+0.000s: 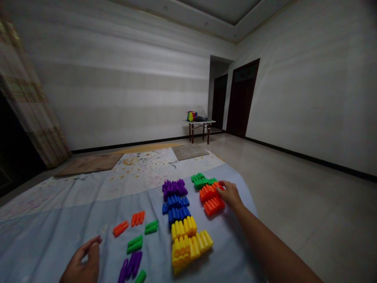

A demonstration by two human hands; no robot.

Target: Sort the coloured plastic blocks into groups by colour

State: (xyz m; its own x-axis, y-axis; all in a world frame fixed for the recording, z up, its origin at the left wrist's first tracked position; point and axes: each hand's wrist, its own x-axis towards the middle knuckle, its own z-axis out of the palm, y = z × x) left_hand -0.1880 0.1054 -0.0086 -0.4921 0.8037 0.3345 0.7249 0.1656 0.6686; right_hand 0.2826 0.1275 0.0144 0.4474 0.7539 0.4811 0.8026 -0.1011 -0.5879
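Note:
My right hand [229, 193] reaches over the right-hand stack, fingers closed on an orange building block [217, 184] at its top. Below it lie more rows of orange blocks [214, 206], and rows of green blocks [200, 181] adjoin them behind. My left hand [84, 262] hovers at the lower left, thumb and forefinger slightly apart with nothing seen between them. Nearest to it are small loose pieces: an orange block [120, 228], a green block [134, 244] and purple blocks [134, 264]. All look like plastic pieces with rounded, finger-like tubes.
Mid-sheet, a column runs from purple blocks [174, 188] through blue blocks [179, 213] to yellow blocks [182, 247]. The blue and floral cloth [97, 212] covers the surface. Two mats [190, 152] lie at its far side. A small table [200, 122] holds colourful items.

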